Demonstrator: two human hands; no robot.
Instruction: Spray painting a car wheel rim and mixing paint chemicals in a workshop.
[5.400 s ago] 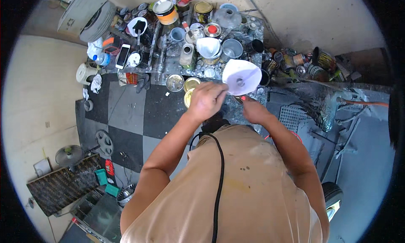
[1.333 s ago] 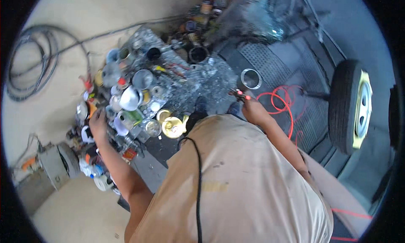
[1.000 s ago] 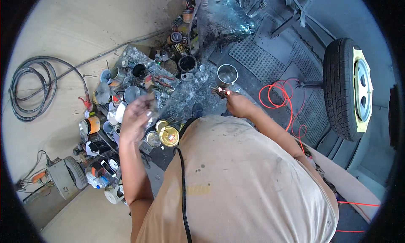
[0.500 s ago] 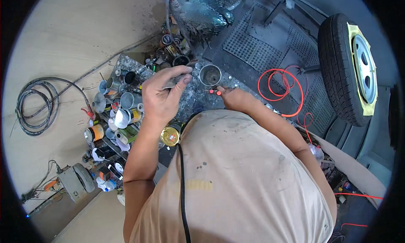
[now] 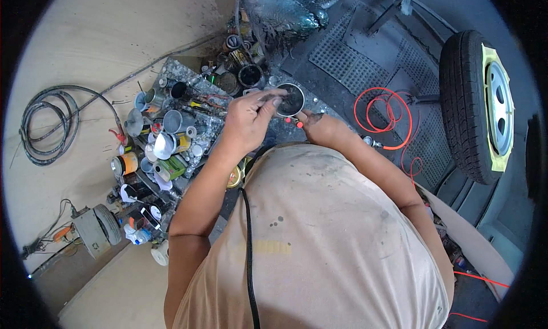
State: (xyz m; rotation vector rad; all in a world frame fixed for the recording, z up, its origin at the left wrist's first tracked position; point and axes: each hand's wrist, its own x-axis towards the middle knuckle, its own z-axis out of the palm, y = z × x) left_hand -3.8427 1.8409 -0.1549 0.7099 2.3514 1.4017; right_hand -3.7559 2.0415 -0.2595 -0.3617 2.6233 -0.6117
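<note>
A round metal cup (image 5: 291, 101) faces up in front of me, with two small red knobs (image 5: 299, 124) just below its rim; it looks like the cup of a paint spray gun. Beneath the cup, my right hand (image 5: 322, 128) is closed around the gun, whose handle is mostly hidden. My left hand (image 5: 250, 119) reaches over the cup's left rim, thumb and fingers brought together in a pinch at its mouth. Whatever sits between those fingertips is too small or dark to make out. The fingers cover part of the cup's opening.
Paint cans and cups crowd the splattered bench (image 5: 197, 72) on the left. A dark open can (image 5: 250, 75) stands beyond my left hand. A coiled black hose (image 5: 48, 123) hangs at far left. An orange-red hose (image 5: 394, 136) and a masked wheel (image 5: 468, 106) are at right.
My left hand has moved right to the cup, and its thumb and fingers have drawn together. The cup has shifted slightly right in view. The whole view has turned a little.
</note>
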